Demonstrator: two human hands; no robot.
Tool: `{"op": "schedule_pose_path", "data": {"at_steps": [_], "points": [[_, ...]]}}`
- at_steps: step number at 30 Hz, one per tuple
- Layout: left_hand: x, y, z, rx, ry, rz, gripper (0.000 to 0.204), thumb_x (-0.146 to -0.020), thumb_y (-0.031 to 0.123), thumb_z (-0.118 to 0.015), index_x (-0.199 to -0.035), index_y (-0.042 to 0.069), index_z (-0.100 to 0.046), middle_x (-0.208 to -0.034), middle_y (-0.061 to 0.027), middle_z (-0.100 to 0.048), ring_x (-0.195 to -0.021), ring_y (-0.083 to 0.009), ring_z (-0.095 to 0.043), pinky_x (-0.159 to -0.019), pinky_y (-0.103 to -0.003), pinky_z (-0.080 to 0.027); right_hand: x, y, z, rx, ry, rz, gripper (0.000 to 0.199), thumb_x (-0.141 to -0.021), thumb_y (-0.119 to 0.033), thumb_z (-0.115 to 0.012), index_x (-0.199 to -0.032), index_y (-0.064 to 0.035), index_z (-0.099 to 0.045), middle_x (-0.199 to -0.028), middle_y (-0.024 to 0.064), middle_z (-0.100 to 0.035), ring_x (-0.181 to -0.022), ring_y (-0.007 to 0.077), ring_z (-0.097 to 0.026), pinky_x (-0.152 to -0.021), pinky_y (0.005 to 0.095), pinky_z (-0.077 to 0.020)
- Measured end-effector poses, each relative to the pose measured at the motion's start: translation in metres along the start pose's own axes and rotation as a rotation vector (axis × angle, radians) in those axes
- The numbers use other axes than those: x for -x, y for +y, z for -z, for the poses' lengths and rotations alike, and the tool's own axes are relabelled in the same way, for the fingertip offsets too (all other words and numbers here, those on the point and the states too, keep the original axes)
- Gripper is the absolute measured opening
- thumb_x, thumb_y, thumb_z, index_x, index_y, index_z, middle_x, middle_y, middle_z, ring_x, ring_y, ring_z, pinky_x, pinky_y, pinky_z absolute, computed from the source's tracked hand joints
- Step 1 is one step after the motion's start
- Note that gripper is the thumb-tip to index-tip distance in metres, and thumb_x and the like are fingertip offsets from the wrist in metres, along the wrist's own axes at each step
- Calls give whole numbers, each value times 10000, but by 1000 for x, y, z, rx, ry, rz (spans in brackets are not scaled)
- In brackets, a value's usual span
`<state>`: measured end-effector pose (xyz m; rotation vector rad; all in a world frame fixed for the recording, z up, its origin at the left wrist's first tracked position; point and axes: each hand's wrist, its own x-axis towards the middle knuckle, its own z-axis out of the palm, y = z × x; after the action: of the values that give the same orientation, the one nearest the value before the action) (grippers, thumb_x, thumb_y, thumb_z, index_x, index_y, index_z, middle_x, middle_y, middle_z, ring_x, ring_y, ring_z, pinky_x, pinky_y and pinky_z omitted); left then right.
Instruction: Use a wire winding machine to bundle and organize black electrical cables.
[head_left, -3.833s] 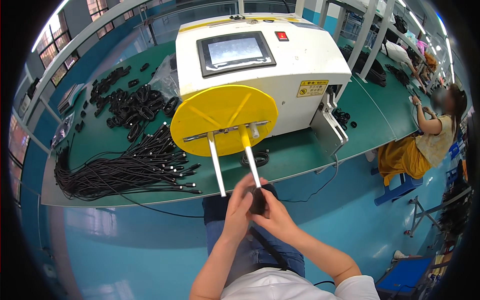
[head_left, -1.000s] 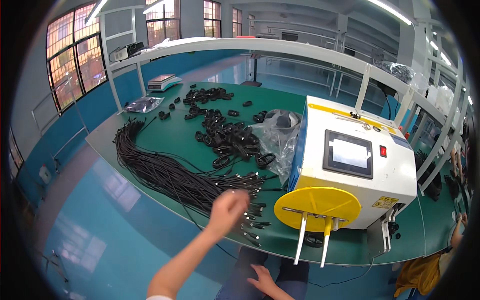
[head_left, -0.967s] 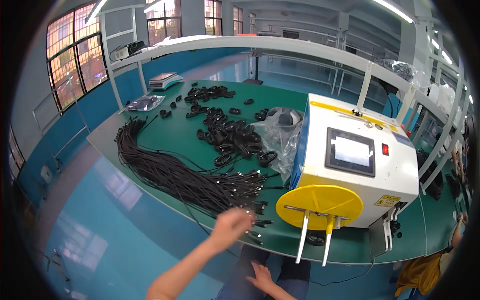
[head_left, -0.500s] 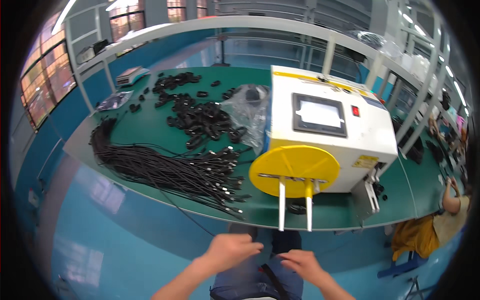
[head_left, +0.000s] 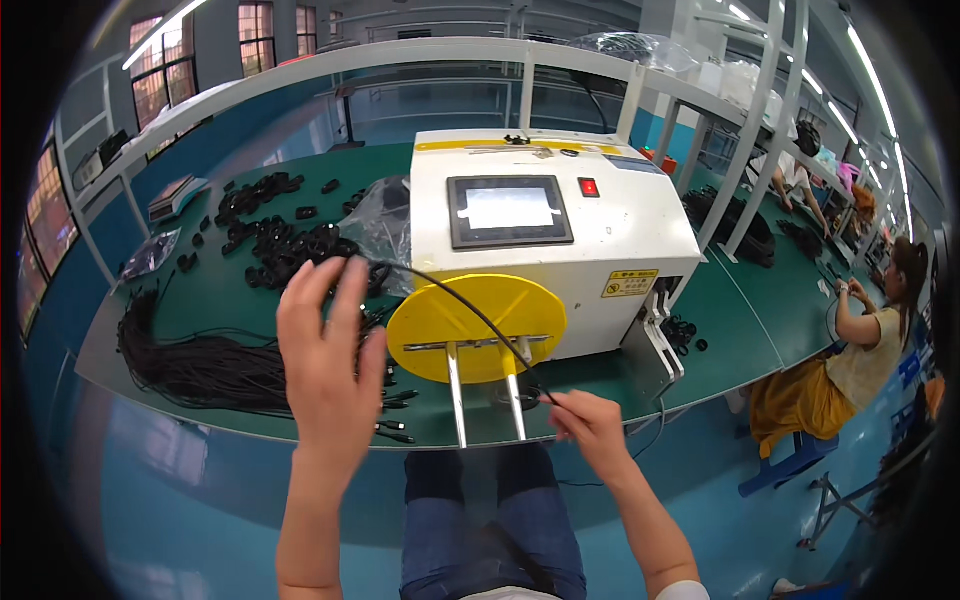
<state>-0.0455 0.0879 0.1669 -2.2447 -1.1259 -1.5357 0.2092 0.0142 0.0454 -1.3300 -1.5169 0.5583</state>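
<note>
The thin black cable [head_left: 470, 305] runs in one arc from my left hand [head_left: 328, 365], raised with fingers spread and the strand caught at the fingertips, down across the yellow winding disc [head_left: 475, 325] to my right hand [head_left: 590, 428], whose grip is pinched together on the cable's lower end just below the disc. The left grip is loose, more a guide than a clamp, as far as I can tell.

To do this well, I judge I should keep the strand lightly taut between both grips so it lies flat against the disc face and drops between the two white prongs [head_left: 455, 395] that stand just left of my right grip, without kinking. The right pinch should stay firm while the left lets the cable slide.

The cable looks matte, rubbery and very limp. The disc is smooth, round and glossy; the prongs are straight, slim rods. Behind the disc sits the boxy white winding machine [head_left: 620, 235] with a flat grey touch screen [head_left: 510, 210] and a small red button [head_left: 589, 187]. Beyond my left grip, a long bundle of loose black cables [head_left: 200, 360] and a scatter of coiled cable bundles [head_left: 290, 250] lie on the green surface [head_left: 740, 330], beside a crinkled clear plastic bag [head_left: 385, 215].
</note>
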Motion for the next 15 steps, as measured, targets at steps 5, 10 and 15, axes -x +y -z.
{"op": "schedule_pose_path", "data": {"at_steps": [5,10,15], "points": [[8,15,-25,-119,-290,-409,312,-741,51,-639,-1051,75,-655,-1198,-107,-555,-1265,-296,-402,-1050,-430,-323,-34,2,-29,68,-23,195,156,-844,-4,-601,-990,21,-651,-707,68,-600,-524,112,-536,-463,229,-433],[-2,12,-42,-142,-377,-531,230,-717,123,-679,-946,106,-662,-993,-58,-588,-1015,-264,-546,-921,-394,-429,-42,8,-30,110,-11,239,155,-826,-11,-629,-977,20,-644,-697,69,-602,-523,113,-537,-458,235,-435],[8,9,-28,-80,-660,-301,117,-742,146,-688,-816,71,-637,-741,-44,-549,-655,-225,-574,-603,-345,-480,-43,15,-29,57,111,141,192,-780,-17,-673,-968,1,-640,-774,69,-600,-541,134,-543,-475,246,-449]]}}
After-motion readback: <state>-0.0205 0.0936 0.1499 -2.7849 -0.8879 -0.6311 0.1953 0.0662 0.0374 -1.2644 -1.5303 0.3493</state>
